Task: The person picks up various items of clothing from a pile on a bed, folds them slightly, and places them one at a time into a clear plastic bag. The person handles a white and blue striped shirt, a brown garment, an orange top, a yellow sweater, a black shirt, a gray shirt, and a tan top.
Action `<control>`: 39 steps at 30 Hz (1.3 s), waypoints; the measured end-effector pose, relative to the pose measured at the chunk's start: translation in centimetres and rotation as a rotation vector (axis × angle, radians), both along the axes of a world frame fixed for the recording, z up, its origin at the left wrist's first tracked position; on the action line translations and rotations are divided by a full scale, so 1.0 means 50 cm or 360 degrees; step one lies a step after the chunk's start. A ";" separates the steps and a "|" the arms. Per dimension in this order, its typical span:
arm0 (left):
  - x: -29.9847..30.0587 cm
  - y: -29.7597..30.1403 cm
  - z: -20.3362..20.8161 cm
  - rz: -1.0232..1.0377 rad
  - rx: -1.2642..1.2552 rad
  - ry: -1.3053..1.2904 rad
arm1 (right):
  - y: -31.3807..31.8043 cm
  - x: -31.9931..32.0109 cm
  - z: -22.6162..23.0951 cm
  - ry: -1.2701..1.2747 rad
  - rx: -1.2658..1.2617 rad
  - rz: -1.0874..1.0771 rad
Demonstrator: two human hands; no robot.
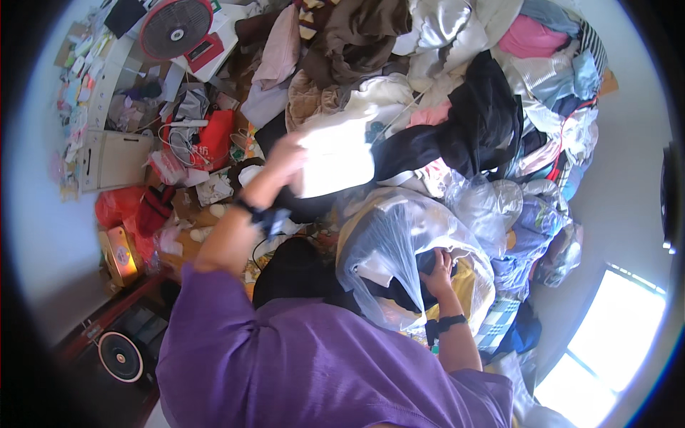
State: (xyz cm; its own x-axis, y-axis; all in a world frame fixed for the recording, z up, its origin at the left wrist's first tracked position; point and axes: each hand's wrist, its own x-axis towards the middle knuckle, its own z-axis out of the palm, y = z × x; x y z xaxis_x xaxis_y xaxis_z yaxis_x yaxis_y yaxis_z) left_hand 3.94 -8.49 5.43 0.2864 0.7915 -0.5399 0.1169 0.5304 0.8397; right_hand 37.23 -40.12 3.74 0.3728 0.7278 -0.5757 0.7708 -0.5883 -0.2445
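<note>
My left hand (287, 158) is closed on the left edge of a flat, bright white piece (334, 160). Glare washes out its surface, so I cannot tell whether it is cloth or card. My right hand (438, 275) is at the mouth of a large clear plastic bag (378, 235) in front of me, its fingers curled at the bag's edge. Dark cloth (399, 291) and something white show inside the bag, with yellow at its right side. Black cloth (485, 121) lies just beyond the white piece.
A big heap of clothes, with a brown garment (360, 36) and a pink one (531, 37), fills the far side. Knotted clear bags (485, 207) stand at the right. At the left are a red fan (175, 30), a red bag (214, 139) and a white cabinet (118, 160).
</note>
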 end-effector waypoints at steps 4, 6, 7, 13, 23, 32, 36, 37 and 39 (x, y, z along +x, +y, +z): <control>-0.218 -0.056 0.132 -0.0288 0.0721 0.1282 | 0.012 -0.009 0.017 -0.0021 -0.0152 -0.0116; -0.237 -0.084 0.117 -0.0597 0.0646 0.1815 | 0.029 -0.016 0.023 -0.0060 -0.0227 -0.0145; -0.213 -0.093 0.114 -0.0779 0.0482 0.2003 | 0.033 -0.018 0.022 -0.0083 -0.0262 -0.0153; -0.109 -0.237 -0.230 -0.1995 0.0320 0.1115 | 0.023 -0.002 -0.017 -0.0016 -0.0072 -0.0052; 0.033 0.091 -0.312 -0.0069 0.1548 0.1337 | 0.020 -0.003 -0.029 -0.0132 -0.0175 -0.0106; 0.378 -0.091 -0.056 -0.1332 0.1268 -0.0557 | 0.011 0.004 -0.038 -0.0134 -0.0097 -0.0074; 0.292 -0.013 -0.072 -0.0761 0.0847 -0.0044 | 0.017 -0.003 -0.027 -0.0184 -0.0154 -0.0098; 0.253 0.025 -0.122 -0.0441 0.0844 0.0125 | 0.018 -0.003 -0.028 -0.0183 -0.0165 -0.0108; 0.136 0.097 -0.217 -0.0231 0.0694 0.0828 | 0.016 0.002 -0.030 -0.0108 -0.0078 -0.0077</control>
State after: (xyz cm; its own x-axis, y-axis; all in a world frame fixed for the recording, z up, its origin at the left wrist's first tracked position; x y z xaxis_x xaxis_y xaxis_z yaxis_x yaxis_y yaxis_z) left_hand 10.72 -3.66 -5.42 0.1958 0.9407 -0.2769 0.6061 0.1058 0.7883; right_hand 37.33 -39.33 2.24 0.4464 0.6797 -0.5821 0.7550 -0.6353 -0.1628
